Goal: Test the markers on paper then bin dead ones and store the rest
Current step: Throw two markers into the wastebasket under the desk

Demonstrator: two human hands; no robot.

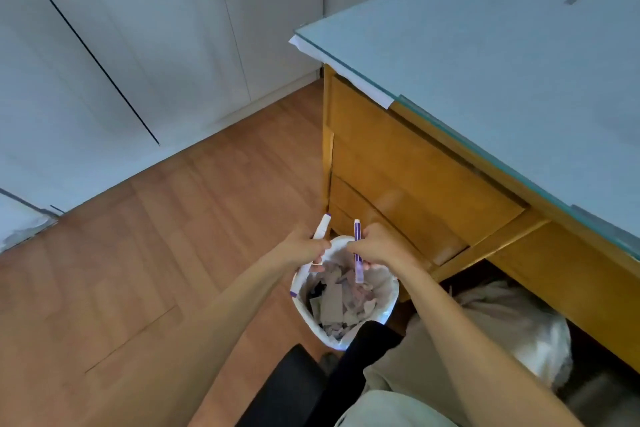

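A small bin [301,310] lined with a white bag stands on the floor beside the desk, filled with torn paper scraps. Both hands hover over its far rim. My left hand [304,245] grips a white marker [321,227] whose purple tip points up and away. My right hand [379,246] pinches a purple marker [358,269] held nearly upright, its lower end hanging above the scraps. The two markers stay apart.
A wooden desk [415,163] with drawers and a glass top [502,55] rises to the right of the bin. White cabinet doors [138,45] line the far wall. A plastic bag [526,329] lies under the desk. A black chair edge [287,388] sits at the bottom.
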